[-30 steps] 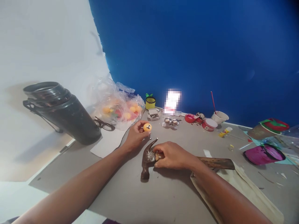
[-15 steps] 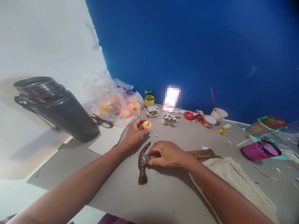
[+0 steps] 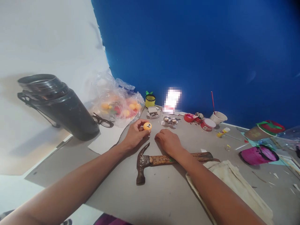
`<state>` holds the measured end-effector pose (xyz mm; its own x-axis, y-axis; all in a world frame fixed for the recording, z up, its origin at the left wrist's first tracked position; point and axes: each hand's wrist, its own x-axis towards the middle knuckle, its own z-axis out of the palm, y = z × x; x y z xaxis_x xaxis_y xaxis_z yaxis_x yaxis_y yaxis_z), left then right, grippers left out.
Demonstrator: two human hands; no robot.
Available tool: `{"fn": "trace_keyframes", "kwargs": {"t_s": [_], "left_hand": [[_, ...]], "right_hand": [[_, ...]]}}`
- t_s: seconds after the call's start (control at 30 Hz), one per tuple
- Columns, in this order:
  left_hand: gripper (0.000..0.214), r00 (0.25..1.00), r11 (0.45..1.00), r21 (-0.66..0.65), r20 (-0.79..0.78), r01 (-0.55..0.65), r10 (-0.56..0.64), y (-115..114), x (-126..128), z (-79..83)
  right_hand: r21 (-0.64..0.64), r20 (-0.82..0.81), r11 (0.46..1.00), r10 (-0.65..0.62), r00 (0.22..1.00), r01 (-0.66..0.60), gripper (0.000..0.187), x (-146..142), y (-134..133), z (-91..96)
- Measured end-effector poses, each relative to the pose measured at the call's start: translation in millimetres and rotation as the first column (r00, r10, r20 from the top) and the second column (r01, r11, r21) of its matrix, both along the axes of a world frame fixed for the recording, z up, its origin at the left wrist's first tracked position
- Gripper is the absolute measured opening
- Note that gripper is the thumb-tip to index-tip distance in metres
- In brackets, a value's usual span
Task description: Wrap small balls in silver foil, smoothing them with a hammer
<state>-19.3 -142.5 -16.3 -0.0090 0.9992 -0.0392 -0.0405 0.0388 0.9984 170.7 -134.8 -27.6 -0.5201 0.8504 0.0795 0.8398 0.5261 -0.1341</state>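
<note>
"What are the fingers doing?"

"On the left hand [image 3: 134, 135], they're pinching an orange ball [image 3: 146, 127] with the thumb. They're holding it up, just over the table [image 3: 122, 187]."

"And the right hand [image 3: 169, 142]?"

"Its fingers are bending, and the tips are pointing down close to the table. I can't tell if they're pinching something tiny."

"What's on the ball?"

"A few shiny bits [image 3: 148, 125] are sitting on it, facing up. One loose bit [image 3: 149, 136] is lying just under the left fingers."

"So which step are we seeing?"

"I'm guessing it's the holding step. One hand is holding the ball steady, and the other is resting near the little stuff."

"What is the next move asking for?"

"I'm thinking it's asking for a soft, careful pinch, because a bit that small could be rolling off."

"Where's the hammer [image 3: 141, 162] lying?"

"Flat on the table, nearer the person than the ball. The right arm [image 3: 197, 170] is crossing over its handle."

"What's farther out?"

"A little box [image 3: 152, 109] is standing open with more shiny bits inside. Two silver balls [image 3: 174, 121] are sitting next to it, on the right."
</note>
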Motion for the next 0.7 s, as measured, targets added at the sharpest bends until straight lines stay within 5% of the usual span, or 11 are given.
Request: {"fn": "trace_keyframes", "kwargs": {"t_s": [0.17, 0.3, 0.47, 0.6, 0.7], "left_hand": [[0.042, 1.0, 1.0, -0.005, 0.003, 0.011, -0.011, 0, 0, -2.4], [0.044, 0.999, 1.0, -0.011, 0.028, 0.019, -0.019, -2, 2, -0.2], [0.049, 0.996, 0.997, -0.03, 0.051, 0.077, -0.076, -8, 4, 3.5], [0.052, 0.986, 0.989, -0.008, 0.08, 0.145, -0.144, -11, 5, 3.7], [0.052, 0.983, 0.987, 0.004, 0.087, 0.159, -0.158, -11, 5, 3.5]], "right_hand": [[-0.033, -0.071, 0.998, -0.057, 0.996, 0.055, 0.017, 3, 0, 0.5], [-0.133, -0.345, 0.987, -0.127, 0.93, 0.085, 0.014, 5, 1, 3.4], [-0.356, -0.729, 0.935, -0.274, 0.627, -0.005, 0.005, 7, 5, 7.7], [-0.6, -0.788, 0.77, -0.522, 0.326, -0.218, 0.024, 8, 6, 13.4], [-0.643, -0.764, 0.688, -0.61, 0.211, -0.336, 0.033, 8, 4, 17.7]]}}
